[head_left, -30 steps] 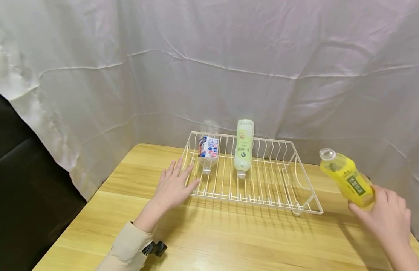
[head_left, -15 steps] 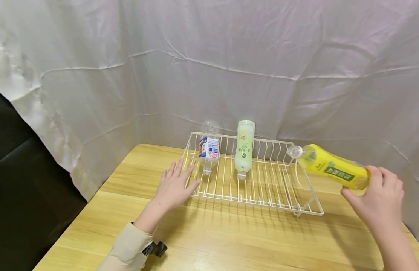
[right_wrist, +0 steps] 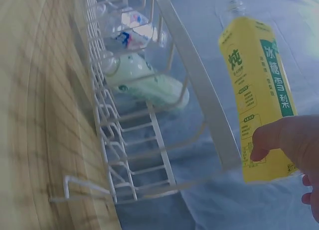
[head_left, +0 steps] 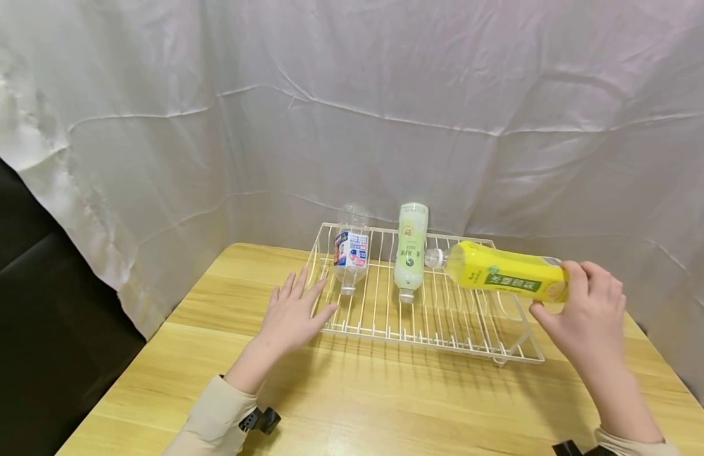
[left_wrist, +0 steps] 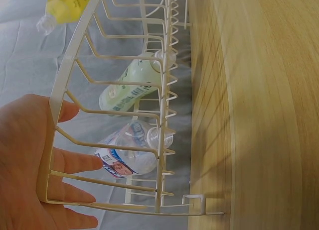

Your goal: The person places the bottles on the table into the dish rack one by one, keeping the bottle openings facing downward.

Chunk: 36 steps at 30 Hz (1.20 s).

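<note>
My right hand (head_left: 591, 310) grips a yellow-labelled plastic bottle (head_left: 500, 272) near its base and holds it almost level above the right half of a white wire dish rack (head_left: 443, 342). Its mouth points left, towards the pale green bottle (head_left: 410, 247). That bottle leans neck-down in the rack, and so does a clear bottle (head_left: 351, 253) with a blue and white label to its left. My left hand (head_left: 292, 313) lies with fingers spread at the rack's left end; in the left wrist view its fingers (left_wrist: 75, 160) reach past the rack's rim.
The rack stands on a wooden table (head_left: 352, 405). Behind it hangs a grey curtain (head_left: 352, 126), close to the bottles' upper ends. A dark surface (head_left: 44, 316) lies beyond the table's left edge.
My right hand has carried the yellow-labelled bottle leftward over the rack, and the bottle has turned from a slant to nearly level. My left hand has stayed in place.
</note>
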Tool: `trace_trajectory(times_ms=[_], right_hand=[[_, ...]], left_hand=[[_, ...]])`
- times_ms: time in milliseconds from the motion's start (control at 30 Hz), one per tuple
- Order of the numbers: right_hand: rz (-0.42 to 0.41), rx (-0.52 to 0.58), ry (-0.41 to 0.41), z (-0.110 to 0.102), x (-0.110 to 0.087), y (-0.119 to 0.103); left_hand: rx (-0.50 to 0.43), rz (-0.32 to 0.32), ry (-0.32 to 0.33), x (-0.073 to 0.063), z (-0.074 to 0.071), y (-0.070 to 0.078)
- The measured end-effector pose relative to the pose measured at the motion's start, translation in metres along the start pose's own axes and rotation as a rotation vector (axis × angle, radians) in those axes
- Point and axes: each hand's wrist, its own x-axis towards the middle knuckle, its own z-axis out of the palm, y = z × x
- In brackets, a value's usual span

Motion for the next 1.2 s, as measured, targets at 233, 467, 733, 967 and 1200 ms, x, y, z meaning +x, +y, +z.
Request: trace_trajectory(times_ms=[233,467,733,967,1200], right_hand=[[-0.082,-0.007,-0.003,0.006,0.005,-0.012],[-0.105,-0.014,-0.03,0.008,0.002,-0.02],[-0.157,-0.034,-0.025,0.013,-0.004,-0.027],[-0.173,-0.06,-0.033,0.021,-0.007,-0.03],[-0.18,-0.059,-0.023,0.024,-0.009,-0.032]], left_hand=[[-0.007,0.0,0.001,0.001,0.0,0.0],[-0.005,0.01,0.012,0.002,0.0,0.0],[-0.049,0.013,0.051,0.0,0.001,0.001],[-0.003,0.103,0.216,-0.002,0.0,0.004],[0.075,0.312,0.491,-0.002,-0.001,0.015]])
